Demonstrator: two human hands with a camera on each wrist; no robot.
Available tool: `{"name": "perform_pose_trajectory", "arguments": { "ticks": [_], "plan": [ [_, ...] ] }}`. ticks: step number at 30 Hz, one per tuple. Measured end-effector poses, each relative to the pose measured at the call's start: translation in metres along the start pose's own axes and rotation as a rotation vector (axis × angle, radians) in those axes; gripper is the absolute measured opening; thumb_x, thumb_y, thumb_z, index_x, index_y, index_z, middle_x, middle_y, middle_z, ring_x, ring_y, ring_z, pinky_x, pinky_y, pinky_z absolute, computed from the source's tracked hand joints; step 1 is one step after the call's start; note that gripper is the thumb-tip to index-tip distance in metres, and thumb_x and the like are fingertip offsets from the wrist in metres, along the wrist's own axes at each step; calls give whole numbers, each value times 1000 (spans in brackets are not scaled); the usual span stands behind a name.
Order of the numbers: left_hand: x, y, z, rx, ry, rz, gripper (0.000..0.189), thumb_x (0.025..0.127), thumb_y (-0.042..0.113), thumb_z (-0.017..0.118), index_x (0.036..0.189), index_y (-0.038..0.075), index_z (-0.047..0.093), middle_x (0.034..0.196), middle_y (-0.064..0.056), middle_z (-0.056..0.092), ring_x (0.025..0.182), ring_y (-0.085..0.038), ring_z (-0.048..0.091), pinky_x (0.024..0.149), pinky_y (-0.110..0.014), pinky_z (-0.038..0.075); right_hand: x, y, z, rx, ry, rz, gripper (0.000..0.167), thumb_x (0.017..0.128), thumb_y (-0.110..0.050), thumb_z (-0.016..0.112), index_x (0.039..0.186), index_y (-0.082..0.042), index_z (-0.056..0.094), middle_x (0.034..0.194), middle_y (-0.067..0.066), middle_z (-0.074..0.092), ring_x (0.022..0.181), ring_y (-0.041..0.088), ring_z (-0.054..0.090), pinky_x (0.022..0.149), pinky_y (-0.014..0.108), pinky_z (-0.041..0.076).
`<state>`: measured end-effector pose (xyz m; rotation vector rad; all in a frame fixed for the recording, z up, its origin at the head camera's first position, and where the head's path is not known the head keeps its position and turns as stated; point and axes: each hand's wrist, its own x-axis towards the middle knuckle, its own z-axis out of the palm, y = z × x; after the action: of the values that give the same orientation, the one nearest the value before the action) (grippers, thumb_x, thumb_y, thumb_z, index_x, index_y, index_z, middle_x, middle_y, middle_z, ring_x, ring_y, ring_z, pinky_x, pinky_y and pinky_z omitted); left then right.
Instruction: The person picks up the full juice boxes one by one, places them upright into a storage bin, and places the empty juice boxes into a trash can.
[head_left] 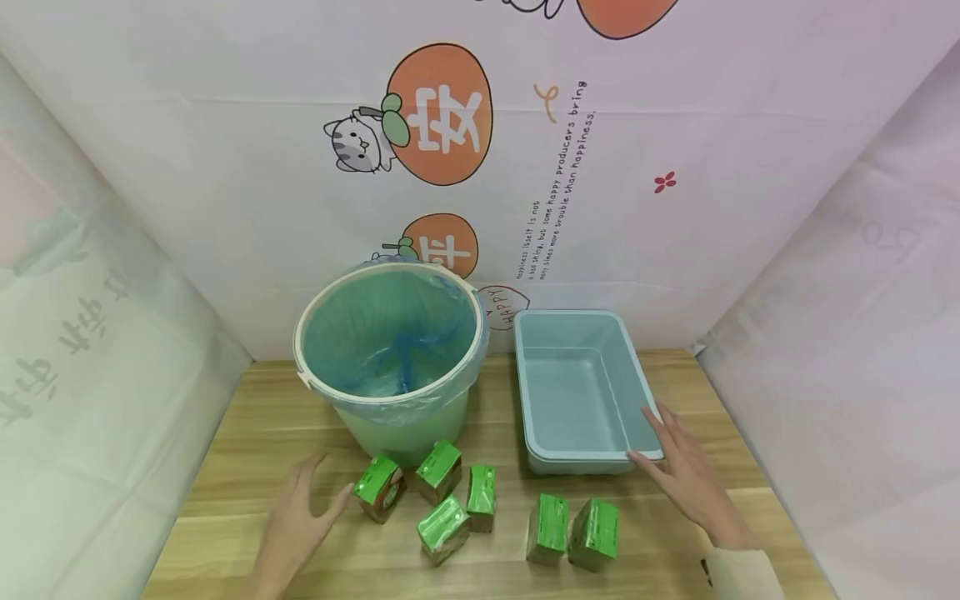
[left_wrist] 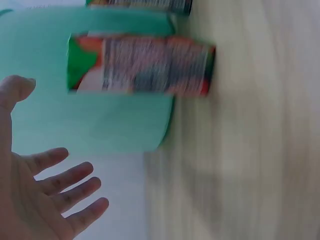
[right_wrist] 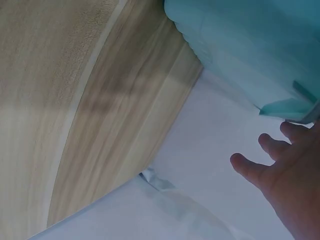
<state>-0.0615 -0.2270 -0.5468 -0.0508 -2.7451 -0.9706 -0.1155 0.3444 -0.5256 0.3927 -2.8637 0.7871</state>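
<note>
My left hand (head_left: 296,525) is spread just left of a small green-topped carton (head_left: 379,490), its thumb near the carton's side. In the left wrist view the fingers stand apart with nothing between them, beside a blurred carton (left_wrist: 150,65). My right hand (head_left: 693,479) is at the near right corner of a light blue plastic tub (head_left: 573,400), thumb and fingers extended at its rim. The right wrist view shows the fingertips (right_wrist: 242,161) by the tub's outer side; exact contact there cannot be told. No contents show inside the tub.
A pale green bucket (head_left: 405,429) lined with a clear bluish bag stands behind the cartons. More green-topped cartons stand on the wooden table: several near the bucket and a pair (head_left: 594,537) in front of the tub. Printed white cloth (head_left: 262,167) encloses the back and sides.
</note>
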Motion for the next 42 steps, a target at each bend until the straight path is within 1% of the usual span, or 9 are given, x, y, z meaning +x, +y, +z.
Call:
{"name": "perform_pose_trajectory", "arguments": {
  "ticks": [2, 5, 9, 14, 20, 26, 31, 36, 42],
  "plan": [
    [-3, 4, 8, -22, -26, -30, 74, 98, 41, 75, 150, -4, 49, 146, -31, 54, 130, -56, 54, 100, -72, 47, 0, 0, 1, 3, -2, -5, 80, 104, -34, 67, 167, -6, 27, 173, 26, 14, 153, 57, 19, 109, 83, 22],
    [-8, 7, 21, -40, -29, -42, 76, 94, 44, 80, 148, -3, 53, 139, -28, 61, 122, -53, 62, 94, -69, 52, 1, 0, 2, 9, -2, -10, 80, 104, -34, 67, 168, -7, 27, 175, 21, 11, 156, 53, 16, 111, 82, 21],
    [-11, 8, 36, -26, 38, 18, 74, 84, 37, 91, 138, -3, 61, 122, -22, 71, 105, -44, 71, 85, -61, 58, 4, 0, 1, 1, -11, -25, 80, 104, -35, 67, 168, -8, 28, 176, 17, 12, 158, 49, 15, 112, 80, 22],
    [-12, 10, 47, 1, 140, 107, 61, 74, 25, 98, 121, -2, 70, 105, -13, 75, 89, -32, 73, 74, -51, 60, 7, -2, 2, 2, -33, -19, 80, 105, -37, 65, 168, -8, 27, 176, 18, 11, 158, 48, 12, 115, 77, 20],
    [-13, 18, 52, -64, 154, 80, 39, 77, 10, 94, 106, -3, 73, 97, -12, 75, 80, -26, 73, 67, -41, 62, 8, -4, 3, 8, -28, -6, 81, 104, -38, 66, 168, -7, 27, 175, 21, 13, 159, 48, 11, 118, 75, 16],
    [-12, 22, 53, -90, 197, 84, 30, 76, 0, 91, 100, -3, 74, 94, -12, 76, 75, -23, 74, 64, -35, 62, 8, -4, 4, 4, -18, -13, 80, 104, -38, 66, 167, -7, 29, 175, 20, 13, 157, 51, 13, 118, 76, 16],
    [-15, 20, 49, -75, 267, 131, 32, 73, -2, 92, 100, -5, 74, 92, -13, 76, 70, -23, 72, 58, -33, 60, 9, -4, 5, 14, -29, -12, 80, 104, -38, 66, 168, -8, 28, 175, 21, 13, 157, 52, 13, 117, 77, 17],
    [-18, 22, 37, -51, 322, 181, 38, 69, -1, 92, 101, -8, 73, 90, -14, 75, 68, -23, 70, 57, -35, 61, 10, -4, 5, 27, -22, -20, 79, 104, -36, 67, 167, -7, 29, 174, 23, 14, 157, 53, 13, 114, 79, 18],
    [-16, 30, 19, -17, 370, 265, 42, 63, -1, 93, 99, -7, 72, 87, -10, 73, 66, -22, 69, 59, -18, 57, 10, -1, 6, 34, -18, -21, 79, 103, -35, 67, 166, -6, 30, 174, 24, 15, 155, 54, 15, 113, 80, 19]
  ]
}}
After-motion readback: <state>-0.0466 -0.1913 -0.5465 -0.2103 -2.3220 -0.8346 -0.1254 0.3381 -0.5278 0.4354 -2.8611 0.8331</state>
